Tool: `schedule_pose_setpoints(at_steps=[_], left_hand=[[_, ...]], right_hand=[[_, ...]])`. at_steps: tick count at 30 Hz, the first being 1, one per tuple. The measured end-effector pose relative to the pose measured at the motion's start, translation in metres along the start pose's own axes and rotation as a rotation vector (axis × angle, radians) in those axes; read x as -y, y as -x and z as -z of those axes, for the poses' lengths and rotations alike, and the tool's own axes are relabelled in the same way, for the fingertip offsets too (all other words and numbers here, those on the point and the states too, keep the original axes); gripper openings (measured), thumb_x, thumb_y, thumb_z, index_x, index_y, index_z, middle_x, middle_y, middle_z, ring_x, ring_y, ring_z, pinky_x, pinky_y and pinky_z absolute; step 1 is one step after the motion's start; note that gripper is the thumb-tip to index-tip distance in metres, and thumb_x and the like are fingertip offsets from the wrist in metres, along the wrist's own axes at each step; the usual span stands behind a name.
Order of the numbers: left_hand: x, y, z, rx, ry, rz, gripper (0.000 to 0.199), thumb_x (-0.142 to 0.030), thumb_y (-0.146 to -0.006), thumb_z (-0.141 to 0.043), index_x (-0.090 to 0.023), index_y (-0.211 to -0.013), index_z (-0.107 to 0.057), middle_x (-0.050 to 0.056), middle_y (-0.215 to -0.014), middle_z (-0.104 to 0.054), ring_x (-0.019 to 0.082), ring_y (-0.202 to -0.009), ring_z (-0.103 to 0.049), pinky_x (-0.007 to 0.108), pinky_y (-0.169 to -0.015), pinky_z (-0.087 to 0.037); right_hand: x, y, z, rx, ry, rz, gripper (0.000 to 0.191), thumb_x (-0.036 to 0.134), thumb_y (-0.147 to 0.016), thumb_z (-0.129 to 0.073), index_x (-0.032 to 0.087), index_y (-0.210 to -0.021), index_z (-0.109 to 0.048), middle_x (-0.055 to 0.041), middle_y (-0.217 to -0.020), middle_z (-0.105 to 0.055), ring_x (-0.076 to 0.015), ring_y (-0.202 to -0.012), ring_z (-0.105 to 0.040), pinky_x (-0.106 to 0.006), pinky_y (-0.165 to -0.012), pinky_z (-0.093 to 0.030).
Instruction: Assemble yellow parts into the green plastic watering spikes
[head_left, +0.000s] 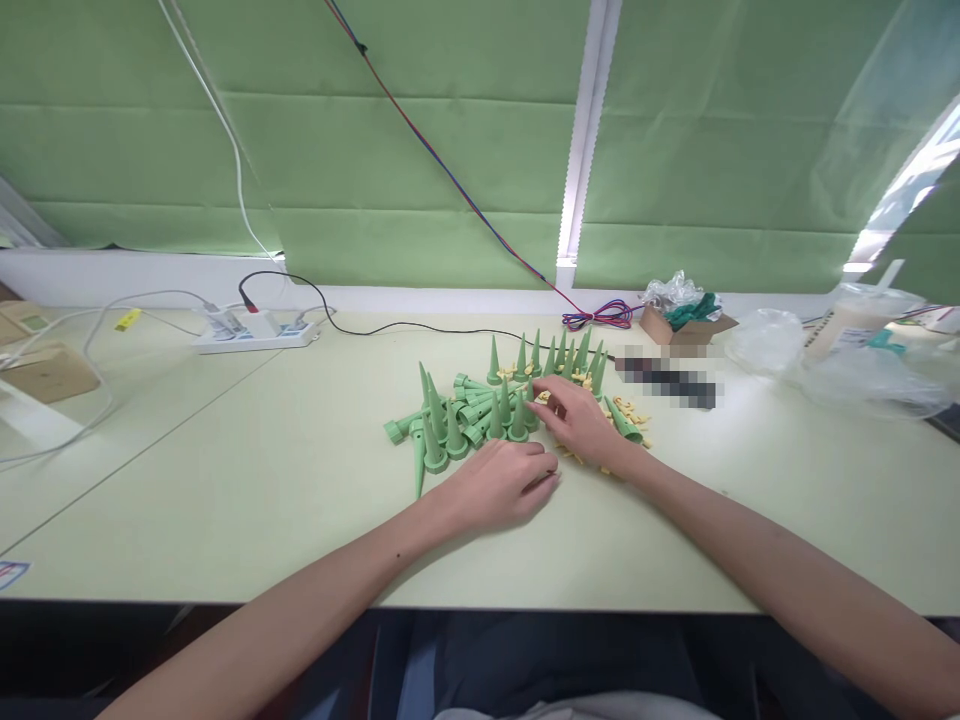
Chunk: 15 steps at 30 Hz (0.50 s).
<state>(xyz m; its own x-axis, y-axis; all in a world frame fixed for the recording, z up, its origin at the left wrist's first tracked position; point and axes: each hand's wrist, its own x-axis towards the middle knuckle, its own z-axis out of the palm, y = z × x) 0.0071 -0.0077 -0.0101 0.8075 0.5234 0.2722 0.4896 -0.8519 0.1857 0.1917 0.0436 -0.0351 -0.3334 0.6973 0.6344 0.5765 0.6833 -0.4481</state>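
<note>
Green plastic cone-shaped spikes stand and lie in a cluster on the table; one upright spike [434, 440] is at the near left of it. My right hand [581, 420] reaches in from the right, its thumb and fingertips closed around an upright green spike [529, 408]. My left hand [506, 482] rests on the table just in front of the cluster, fingers curled inward; whatever they hold, if anything, is hidden. Small yellow plastic pieces [634, 416] lie scattered beyond and to the right of my right hand, some under its wrist. A lying spike [624, 422] is among them.
A white power strip [259, 338] with plugs and cables sits at the back left. Toward the back right are a small cardboard box [686, 333], a bundled red-blue wire [604, 315], a blurred dark object [666, 382], and a drink cup [851, 325] with plastic bags.
</note>
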Motion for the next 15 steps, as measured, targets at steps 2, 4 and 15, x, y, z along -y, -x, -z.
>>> schedule_pose_setpoints(at_steps=[2,4,15], left_hand=[[0.000,0.000,0.000,-0.014,0.000,0.034,0.027,-0.019,-0.095,-0.044,-0.017,-0.068,-0.051,0.000,-0.069,-0.055,0.012,-0.057,-0.047,0.026,-0.055,-0.031],[0.000,0.000,0.000,-0.028,0.005,0.075,0.028,-0.020,-0.095,-0.043,-0.017,-0.070,-0.052,0.001,-0.072,-0.056,0.012,-0.058,-0.048,0.026,-0.056,-0.033],[0.005,-0.001,-0.005,-0.125,0.101,0.181,0.021,-0.020,-0.095,-0.044,-0.017,-0.082,-0.061,0.004,-0.089,-0.061,0.014,-0.069,-0.057,0.027,-0.063,-0.040]], right_hand=[[0.003,0.000,0.002,-0.025,-0.010,-0.013,0.018,0.035,-0.099,-0.051,0.022,-0.107,-0.060,-0.0078,-0.099,-0.067,-0.0189,-0.070,-0.061,-0.034,-0.065,-0.050],[0.006,0.000,0.006,-0.059,-0.004,-0.017,0.017,0.035,-0.099,-0.051,0.022,-0.105,-0.060,-0.0076,-0.098,-0.067,-0.0184,-0.068,-0.060,-0.033,-0.064,-0.050],[0.021,0.010,0.015,-0.197,0.045,0.052,0.010,0.030,-0.097,-0.053,0.022,-0.097,-0.059,-0.0069,-0.087,-0.066,-0.0168,-0.064,-0.061,-0.029,-0.051,-0.048]])
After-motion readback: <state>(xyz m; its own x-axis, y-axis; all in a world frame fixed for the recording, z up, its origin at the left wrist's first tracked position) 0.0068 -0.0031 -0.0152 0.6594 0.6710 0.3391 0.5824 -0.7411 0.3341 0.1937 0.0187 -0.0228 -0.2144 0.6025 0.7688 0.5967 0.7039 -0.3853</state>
